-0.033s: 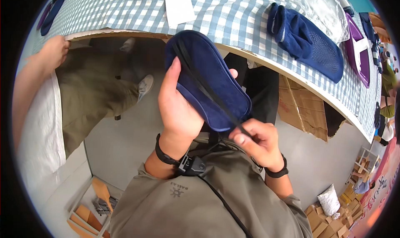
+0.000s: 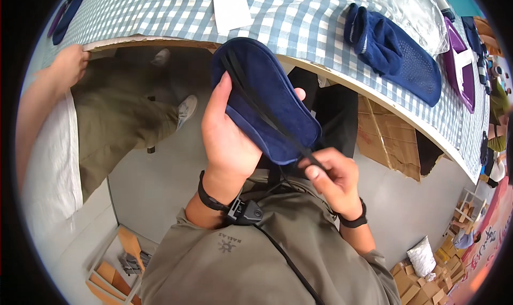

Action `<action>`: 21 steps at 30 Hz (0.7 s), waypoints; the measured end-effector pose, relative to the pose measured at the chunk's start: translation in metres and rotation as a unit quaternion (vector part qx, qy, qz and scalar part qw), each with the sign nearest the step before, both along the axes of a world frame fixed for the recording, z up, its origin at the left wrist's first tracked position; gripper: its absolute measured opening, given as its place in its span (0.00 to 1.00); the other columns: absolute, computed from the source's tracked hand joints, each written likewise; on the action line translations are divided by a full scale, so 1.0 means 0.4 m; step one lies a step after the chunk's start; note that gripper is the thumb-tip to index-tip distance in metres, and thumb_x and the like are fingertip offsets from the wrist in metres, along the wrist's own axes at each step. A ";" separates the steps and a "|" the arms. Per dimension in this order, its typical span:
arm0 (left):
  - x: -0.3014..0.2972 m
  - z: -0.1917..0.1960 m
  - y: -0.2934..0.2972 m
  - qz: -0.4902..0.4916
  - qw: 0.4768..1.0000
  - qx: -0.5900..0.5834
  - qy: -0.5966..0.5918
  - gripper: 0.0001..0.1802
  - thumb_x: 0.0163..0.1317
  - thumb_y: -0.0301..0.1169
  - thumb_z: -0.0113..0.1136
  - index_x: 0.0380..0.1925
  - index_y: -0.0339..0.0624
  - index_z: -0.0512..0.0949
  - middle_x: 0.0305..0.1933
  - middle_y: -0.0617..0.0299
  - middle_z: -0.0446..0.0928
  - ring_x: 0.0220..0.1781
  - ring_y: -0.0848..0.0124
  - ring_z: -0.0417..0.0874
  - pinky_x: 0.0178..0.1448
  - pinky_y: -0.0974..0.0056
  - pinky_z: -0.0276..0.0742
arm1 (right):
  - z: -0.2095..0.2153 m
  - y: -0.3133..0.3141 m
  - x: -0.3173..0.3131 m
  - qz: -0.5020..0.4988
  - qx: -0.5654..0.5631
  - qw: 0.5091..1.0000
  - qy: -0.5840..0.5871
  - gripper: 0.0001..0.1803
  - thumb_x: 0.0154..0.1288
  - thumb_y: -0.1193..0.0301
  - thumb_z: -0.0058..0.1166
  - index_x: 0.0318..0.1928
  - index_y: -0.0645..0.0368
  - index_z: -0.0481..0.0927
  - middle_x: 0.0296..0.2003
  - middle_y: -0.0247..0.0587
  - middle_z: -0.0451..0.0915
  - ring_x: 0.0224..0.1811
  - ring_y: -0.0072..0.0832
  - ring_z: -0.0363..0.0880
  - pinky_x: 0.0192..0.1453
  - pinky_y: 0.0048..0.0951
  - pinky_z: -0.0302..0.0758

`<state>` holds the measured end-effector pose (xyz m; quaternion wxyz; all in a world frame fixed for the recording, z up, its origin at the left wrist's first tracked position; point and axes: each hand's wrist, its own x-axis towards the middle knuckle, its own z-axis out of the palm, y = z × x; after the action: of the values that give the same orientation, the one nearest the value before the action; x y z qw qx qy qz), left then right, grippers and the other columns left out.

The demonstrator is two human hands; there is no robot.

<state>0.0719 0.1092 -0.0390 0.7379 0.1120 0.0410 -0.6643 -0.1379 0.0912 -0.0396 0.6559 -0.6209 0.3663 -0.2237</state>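
Observation:
A navy blue eye mask [image 2: 251, 107] with a pale-edged trim and black elastic straps is held tilted in front of my body. My left hand [image 2: 227, 136] supports it from beneath, the thumb pressed on its near side and a fingertip showing at the far edge. My right hand [image 2: 334, 179] pinches the black elastic strap [image 2: 270, 120] at the lower right end of the mask. The strap runs along the mask's length, taut toward my right fingers. The mask's underside is hidden.
A table with a blue checked cloth [image 2: 299, 27] spans the top. On it lie white paper [image 2: 231, 8], a navy dotted sock [image 2: 395, 53], clear plastic [image 2: 411, 8] and a purple tray [image 2: 459, 64]. Another person's hand [image 2: 70, 67] rests on the left edge. Cardboard [image 2: 387, 139] stands below.
My right hand has shifted slightly right and up with the strap, and the strap lies a little differently across the mask. The left hand has barely moved.

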 end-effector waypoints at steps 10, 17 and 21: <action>-0.015 0.008 0.021 -0.091 0.987 -0.132 0.011 0.31 0.75 0.50 0.42 0.66 0.37 0.69 0.59 0.44 0.79 0.61 0.43 0.79 0.66 0.39 0.73 | 0.002 0.021 -0.009 0.128 -0.084 0.988 -0.019 0.19 0.78 0.69 0.41 0.30 0.65 0.77 0.23 0.45 0.76 0.23 0.43 0.74 0.32 0.37 0.73; -0.083 -0.007 0.027 -0.081 0.958 -0.055 -0.269 0.51 0.57 0.36 0.63 0.76 0.30 0.48 0.70 0.37 0.67 0.74 0.41 0.66 0.77 0.42 0.61 | 0.034 -0.002 -0.022 0.002 -0.099 0.995 -0.008 0.22 0.79 0.66 0.41 0.26 0.65 0.75 0.22 0.40 0.76 0.22 0.30 0.74 0.30 0.31 0.70; -0.084 -0.053 0.053 -0.115 0.941 -0.016 -0.317 0.28 0.60 0.20 0.63 0.61 0.35 0.69 0.55 0.56 0.78 0.57 0.69 0.79 0.61 0.62 0.75 | 0.025 0.007 0.008 -0.051 -0.133 0.989 -0.035 0.27 0.77 0.61 0.43 0.20 0.63 0.75 0.13 0.32 0.71 0.13 0.20 0.64 0.20 0.27 0.58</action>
<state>0.0381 0.1305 -0.0600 0.6333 0.3086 -0.2186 -0.6752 -0.1347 0.0942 -0.0298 0.5677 -0.6747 0.3415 -0.3256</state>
